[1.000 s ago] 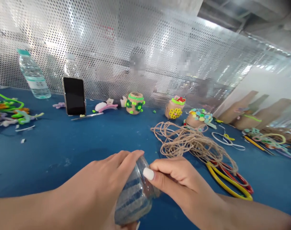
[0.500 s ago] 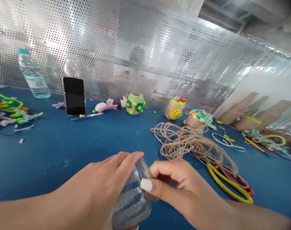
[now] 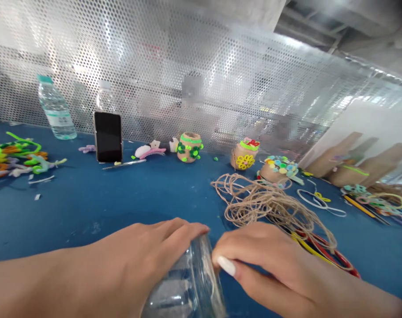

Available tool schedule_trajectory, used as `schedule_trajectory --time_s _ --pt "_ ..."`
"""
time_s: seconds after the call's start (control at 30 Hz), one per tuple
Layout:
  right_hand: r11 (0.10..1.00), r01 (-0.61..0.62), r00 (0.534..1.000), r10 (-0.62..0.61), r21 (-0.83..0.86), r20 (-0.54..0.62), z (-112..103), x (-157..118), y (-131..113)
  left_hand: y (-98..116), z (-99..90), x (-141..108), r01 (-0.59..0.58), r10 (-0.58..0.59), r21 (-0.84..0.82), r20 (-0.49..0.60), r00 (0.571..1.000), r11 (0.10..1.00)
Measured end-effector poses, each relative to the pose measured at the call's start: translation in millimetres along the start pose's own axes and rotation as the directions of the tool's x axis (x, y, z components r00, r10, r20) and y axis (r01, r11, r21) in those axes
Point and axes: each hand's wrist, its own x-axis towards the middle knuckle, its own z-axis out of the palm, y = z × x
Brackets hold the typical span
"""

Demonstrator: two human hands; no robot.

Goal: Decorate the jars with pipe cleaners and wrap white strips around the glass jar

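My left hand [image 3: 154, 251] lies over a clear plastic jar [image 3: 184, 287], which rests on its side at the bottom edge of the view. The jar is cut off by the frame, and faint blue stripes show through its wall. My right hand [image 3: 263, 260] pinches the jar's rim, with a white-painted thumbnail pressed against it. Just beyond that hand lies a loose tangle of jute twine [image 3: 260, 203]. Red and yellow rings [image 3: 323, 247] lie partly under the twine, with my right hand hiding part of them.
Along the back of the blue table [image 3: 71, 212] stand a water bottle [image 3: 57, 108], an upright phone [image 3: 108, 137] and twine-wrapped decorated jars [image 3: 189, 148]. Pipe cleaners [image 3: 18, 159] lie at left. A perforated metal screen [image 3: 154, 66] rises behind, with cardboard shapes [image 3: 353, 161] at right.
The jar has turned and slid lower in the view, and its blue stripes now look fainter. Both hands have dropped toward the bottom edge. The whole scene has shifted slightly right.
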Motion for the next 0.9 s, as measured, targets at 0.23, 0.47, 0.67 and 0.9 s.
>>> schedule_trajectory --time_s 0.23,0.47,0.67,0.9 --pt "0.979 -0.032 0.998 0.023 -0.202 -0.051 3 -15 -7 9 -12.8 13 0.033 -0.028 -0.107 0.05 0.998 0.994" --pt "0.97 0.059 0.991 -0.03 -0.235 0.127 -7 -6 -15 24 -15.9 22 0.064 -0.061 -0.156 0.023 0.998 0.986" --pt "0.991 0.008 0.98 0.019 -0.134 0.198 -15 2 -9 7 -20.8 37 0.02 0.065 -0.365 0.219 0.974 0.931" --pt "0.99 0.103 0.977 -0.083 -0.092 0.196 -11 1 -1 -22 -0.2 45 -0.013 0.123 -0.476 0.199 0.972 0.879"
